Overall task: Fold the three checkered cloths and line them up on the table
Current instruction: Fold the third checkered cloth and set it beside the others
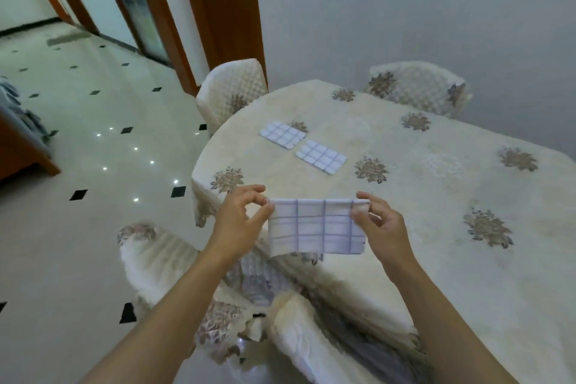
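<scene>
Head view shows the left hand (241,218) and right hand (378,221) pinching shut on the top corners of the third checkered cloth (316,226), which hangs below the fingertips above the table (436,196). If one pinch loosens, the fold could fall open, and the cloth may land crooked beside the two folded cloths (304,146) farther ahead.

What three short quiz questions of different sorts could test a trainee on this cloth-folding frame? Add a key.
1. Count: how many folded checkered cloths lie on the table?
2. True or false: the held cloth rests flat on the tablecloth.
3. Multiple choice: how is the held cloth gripped? A) by the left hand alone; B) by both hands at its upper corners; C) by the right hand at a lower corner.

Key
1. Two: the far folded cloth and the near folded cloth, side by side but apart.
2. False: it hangs from both hands in the air.
3. B.
</scene>
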The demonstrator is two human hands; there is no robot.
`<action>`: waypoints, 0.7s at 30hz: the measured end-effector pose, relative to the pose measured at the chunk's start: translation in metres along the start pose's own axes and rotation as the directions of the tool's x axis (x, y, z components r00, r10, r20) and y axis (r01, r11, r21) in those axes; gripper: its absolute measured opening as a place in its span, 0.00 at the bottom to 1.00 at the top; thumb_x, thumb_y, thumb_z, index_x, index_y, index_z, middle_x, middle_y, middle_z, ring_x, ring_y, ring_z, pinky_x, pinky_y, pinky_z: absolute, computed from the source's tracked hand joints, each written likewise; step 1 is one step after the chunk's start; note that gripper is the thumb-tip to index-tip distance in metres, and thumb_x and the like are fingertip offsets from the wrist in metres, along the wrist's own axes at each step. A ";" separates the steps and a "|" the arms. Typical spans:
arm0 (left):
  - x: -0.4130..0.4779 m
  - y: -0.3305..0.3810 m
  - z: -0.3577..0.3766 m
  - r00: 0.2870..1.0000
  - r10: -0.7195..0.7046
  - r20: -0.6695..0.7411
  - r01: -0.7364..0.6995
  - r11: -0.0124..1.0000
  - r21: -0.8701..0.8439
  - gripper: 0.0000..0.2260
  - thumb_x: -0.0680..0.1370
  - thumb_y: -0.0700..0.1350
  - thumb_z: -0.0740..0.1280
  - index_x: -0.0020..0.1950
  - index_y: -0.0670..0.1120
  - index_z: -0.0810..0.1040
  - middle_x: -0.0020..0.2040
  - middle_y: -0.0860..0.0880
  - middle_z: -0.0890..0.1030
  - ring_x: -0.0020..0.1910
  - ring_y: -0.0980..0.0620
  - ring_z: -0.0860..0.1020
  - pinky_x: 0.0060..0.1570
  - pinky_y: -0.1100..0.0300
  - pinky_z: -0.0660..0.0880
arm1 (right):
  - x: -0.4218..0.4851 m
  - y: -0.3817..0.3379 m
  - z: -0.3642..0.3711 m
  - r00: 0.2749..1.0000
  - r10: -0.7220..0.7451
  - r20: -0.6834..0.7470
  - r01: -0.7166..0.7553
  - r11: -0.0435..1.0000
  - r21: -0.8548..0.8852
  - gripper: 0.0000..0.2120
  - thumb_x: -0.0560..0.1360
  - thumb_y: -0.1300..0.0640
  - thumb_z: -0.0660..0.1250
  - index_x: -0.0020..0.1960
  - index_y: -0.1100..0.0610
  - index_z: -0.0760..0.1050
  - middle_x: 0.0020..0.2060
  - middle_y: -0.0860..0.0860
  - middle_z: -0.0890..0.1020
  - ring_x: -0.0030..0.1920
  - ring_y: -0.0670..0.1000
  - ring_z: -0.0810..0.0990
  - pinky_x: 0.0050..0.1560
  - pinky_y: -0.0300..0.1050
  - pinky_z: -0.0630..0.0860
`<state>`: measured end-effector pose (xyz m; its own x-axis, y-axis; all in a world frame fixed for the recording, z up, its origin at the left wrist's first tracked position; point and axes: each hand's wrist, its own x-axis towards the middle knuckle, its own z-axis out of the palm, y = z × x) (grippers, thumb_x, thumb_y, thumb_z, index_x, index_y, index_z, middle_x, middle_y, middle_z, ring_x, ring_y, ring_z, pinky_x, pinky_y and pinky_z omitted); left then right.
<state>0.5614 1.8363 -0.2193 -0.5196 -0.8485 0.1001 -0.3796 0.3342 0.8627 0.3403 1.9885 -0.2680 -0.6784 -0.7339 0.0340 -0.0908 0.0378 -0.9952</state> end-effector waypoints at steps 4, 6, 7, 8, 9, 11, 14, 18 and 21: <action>0.052 -0.016 0.014 0.990 0.047 0.133 -0.044 0.999 -0.025 0.08 0.77 0.47 0.70 0.38 0.53 0.78 0.60 0.61 0.77 0.60 0.60 0.73 0.52 0.60 0.69 | 0.020 0.005 0.006 0.988 0.047 -0.148 -0.050 0.999 -0.015 0.07 0.76 0.59 0.69 0.43 0.49 0.83 0.60 0.44 0.79 0.58 0.51 0.79 0.56 0.50 0.76; 0.080 -0.024 0.022 0.979 0.063 0.196 -0.058 0.998 -0.034 0.08 0.77 0.47 0.70 0.38 0.53 0.78 0.60 0.60 0.77 0.60 0.57 0.74 0.55 0.56 0.70 | 0.030 0.004 0.012 0.973 0.069 -0.222 -0.072 0.997 -0.007 0.06 0.76 0.59 0.69 0.45 0.49 0.82 0.59 0.47 0.79 0.54 0.49 0.80 0.51 0.46 0.77; 0.093 -0.028 0.025 0.973 0.065 0.220 -0.055 0.997 -0.051 0.08 0.77 0.47 0.70 0.37 0.52 0.78 0.60 0.60 0.77 0.60 0.56 0.74 0.56 0.55 0.70 | 0.034 0.003 0.017 0.964 0.079 -0.254 -0.083 0.997 -0.005 0.06 0.76 0.59 0.69 0.45 0.50 0.82 0.59 0.48 0.80 0.51 0.47 0.80 0.48 0.43 0.77; 0.105 -0.032 0.026 0.966 0.066 0.248 -0.049 0.996 -0.071 0.09 0.77 0.47 0.70 0.37 0.52 0.77 0.60 0.60 0.77 0.60 0.55 0.75 0.56 0.54 0.70 | 0.038 0.003 0.022 0.953 0.090 -0.289 -0.096 0.995 -0.007 0.05 0.76 0.59 0.69 0.45 0.50 0.82 0.58 0.48 0.80 0.50 0.46 0.80 0.46 0.41 0.76; 0.118 -0.035 0.028 0.957 0.072 0.280 -0.047 0.995 -0.093 0.08 0.77 0.47 0.70 0.37 0.52 0.77 0.60 0.60 0.77 0.61 0.55 0.75 0.55 0.54 0.70 | 0.041 0.003 0.026 0.938 0.104 -0.331 -0.113 0.994 -0.009 0.04 0.76 0.58 0.69 0.45 0.51 0.82 0.58 0.48 0.81 0.50 0.46 0.81 0.45 0.41 0.76; 0.143 -0.039 0.030 0.936 0.094 0.339 -0.053 0.990 -0.128 0.08 0.77 0.48 0.70 0.38 0.51 0.77 0.60 0.59 0.78 0.61 0.55 0.74 0.54 0.56 0.70 | 0.046 0.003 0.035 0.901 0.124 -0.416 -0.145 0.989 -0.021 0.04 0.77 0.56 0.69 0.46 0.53 0.82 0.56 0.50 0.81 0.51 0.49 0.81 0.46 0.43 0.76; 0.176 -0.041 0.039 0.913 0.122 0.390 -0.060 0.984 -0.169 0.09 0.77 0.47 0.70 0.37 0.49 0.78 0.60 0.57 0.78 0.61 0.54 0.75 0.52 0.58 0.70 | 0.054 0.001 0.045 0.851 0.113 -0.512 -0.168 0.984 -0.062 0.05 0.77 0.55 0.69 0.47 0.53 0.83 0.55 0.49 0.82 0.50 0.48 0.81 0.45 0.41 0.77; 0.203 -0.040 0.062 0.885 0.129 0.448 -0.042 0.979 -0.200 0.09 0.77 0.46 0.70 0.37 0.49 0.78 0.59 0.57 0.79 0.60 0.55 0.75 0.55 0.55 0.71 | 0.060 0.005 0.047 0.800 0.115 -0.588 -0.194 0.978 -0.073 0.05 0.77 0.56 0.69 0.47 0.54 0.83 0.54 0.49 0.82 0.47 0.41 0.81 0.37 0.31 0.75; 0.221 -0.040 0.081 0.856 0.143 0.497 -0.047 0.979 -0.201 0.08 0.77 0.46 0.70 0.38 0.51 0.78 0.59 0.57 0.78 0.60 0.55 0.75 0.58 0.54 0.71 | 0.067 0.015 0.038 0.775 0.150 -0.614 -0.226 0.973 -0.048 0.04 0.76 0.58 0.69 0.46 0.55 0.83 0.54 0.50 0.82 0.48 0.46 0.81 0.38 0.33 0.75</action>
<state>0.4001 1.6688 -0.2714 -0.8795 -0.4744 -0.0376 -0.1936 0.2846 0.9389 0.3213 1.9136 -0.2838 -0.9870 -0.1463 -0.0662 0.0302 0.2356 -0.9714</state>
